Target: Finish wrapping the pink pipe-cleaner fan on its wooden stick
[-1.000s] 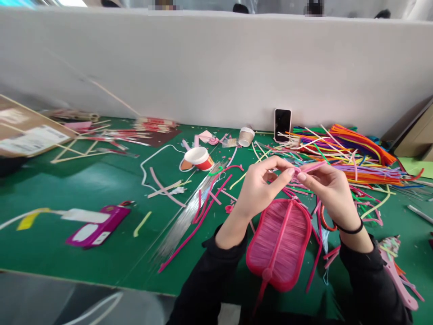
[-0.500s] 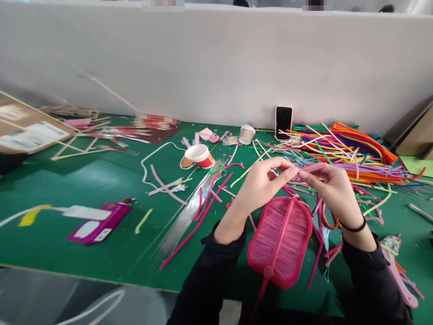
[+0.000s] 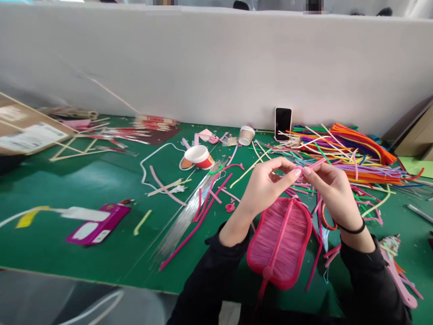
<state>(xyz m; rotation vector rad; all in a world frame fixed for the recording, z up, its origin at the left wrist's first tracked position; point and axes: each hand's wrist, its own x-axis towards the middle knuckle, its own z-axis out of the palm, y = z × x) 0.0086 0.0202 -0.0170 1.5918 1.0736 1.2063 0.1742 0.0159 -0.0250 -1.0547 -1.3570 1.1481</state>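
Between the fingertips of both hands is a pink pipe cleaner (image 3: 317,163), its free end sticking out past my right fingers. My left hand (image 3: 270,183) pinches one end, which looks curled, though the fingertips partly hide it. Close beside it, my right hand (image 3: 333,187) is closed on the same piece. Below the hands lies a pink fan-shaped piece (image 3: 280,243) with a red-pink rim, a central rib and a handle toward me. A small coiled pink-red piece (image 3: 230,207) rests on the table by my left wrist.
Many coloured pipe cleaners (image 3: 361,144) are heaped at the right back. A phone (image 3: 283,123) leans on the partition beside a small cup (image 3: 246,135). Left of them are a red-white paper cup (image 3: 199,156), thin wires (image 3: 189,216), a purple power bank (image 3: 101,224) and a cardboard box (image 3: 27,126).
My fingertips have drawn closer together, and the pink pipe cleaner's free end now tilts up more. My left forearm shifted slightly right, uncovering the small coiled piece.
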